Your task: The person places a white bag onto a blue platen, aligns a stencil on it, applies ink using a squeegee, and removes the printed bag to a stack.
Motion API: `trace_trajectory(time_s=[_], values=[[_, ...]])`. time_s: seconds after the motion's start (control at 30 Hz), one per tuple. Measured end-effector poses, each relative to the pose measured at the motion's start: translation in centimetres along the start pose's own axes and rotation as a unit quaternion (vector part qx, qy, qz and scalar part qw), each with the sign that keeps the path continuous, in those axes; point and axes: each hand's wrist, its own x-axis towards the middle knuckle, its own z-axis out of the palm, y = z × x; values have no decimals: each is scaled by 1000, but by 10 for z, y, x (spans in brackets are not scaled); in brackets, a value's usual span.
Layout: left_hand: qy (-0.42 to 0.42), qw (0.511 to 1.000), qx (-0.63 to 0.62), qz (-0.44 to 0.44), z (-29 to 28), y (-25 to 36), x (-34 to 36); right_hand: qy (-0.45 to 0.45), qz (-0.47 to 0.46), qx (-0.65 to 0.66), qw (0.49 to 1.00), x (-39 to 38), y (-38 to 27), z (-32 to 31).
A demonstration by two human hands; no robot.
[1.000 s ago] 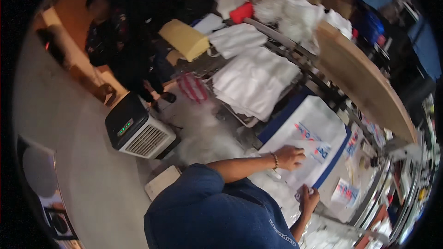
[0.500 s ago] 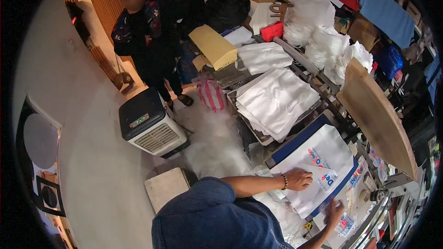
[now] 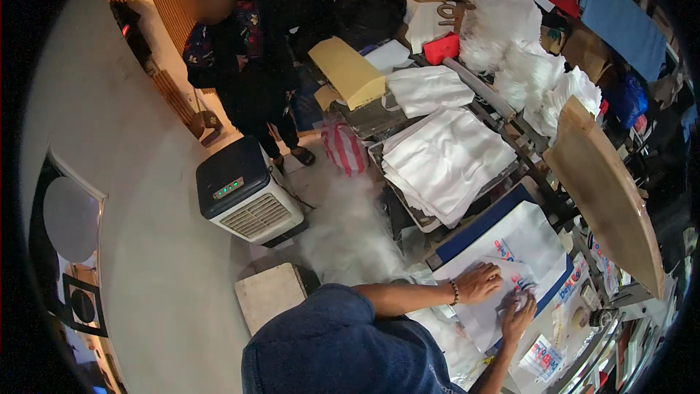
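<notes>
A white sheet-like piece (image 3: 536,237) with red and blue printing lies on a blue board (image 3: 561,277). My left hand (image 3: 479,282), with a beaded bracelet at the wrist, lies on the piece with its fingers slightly apart. Beside it, over the lower part of the printing, my right hand (image 3: 518,319) has its fingers bent around a small crumpled whitish wad (image 3: 522,298). The wad touches the sheet; whether it is cloth or paper I cannot tell.
Behind the board, a tray carries stacked white sheets (image 3: 448,160). A curved tan panel (image 3: 609,190) rises at the right. A printed scrap (image 3: 541,357) lies near my right forearm. An air cooler (image 3: 248,190) stands left, and another person (image 3: 244,80) stands beyond it.
My right hand has moved up and left from beside the board's edge onto the printed sheet, bringing the crumpled wad. The left hand stays on the sheet, its fingers now more stretched.
</notes>
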Motion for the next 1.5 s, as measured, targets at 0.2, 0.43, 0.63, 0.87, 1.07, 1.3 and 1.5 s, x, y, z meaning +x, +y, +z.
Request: trace_trajectory(time_s=[0.2,0.43,0.63,0.87,1.07,1.3,1.5], values=[[-24,999,-13,-22,-1,-1,1,-19,-44,-31,998,9,-14,15],[-11,1000,-9,-23,-1,0,6,-38,-45,-73,996,34,32,23],[14,1000,-9,-10,0,7,0,-16,-67,-94,993,27,43,29],[8,998,-53,-17,6,-5,1,25,-19,-91,995,39,26,8],[-12,999,-33,-21,-1,-10,13,11,-44,-10,999,38,-1,16],[-40,999,-27,12,2,1,20,11,-7,-49,999,34,4,27],[-40,999,-4,1,-1,3,24,66,99,-55,991,53,-1,-7]])
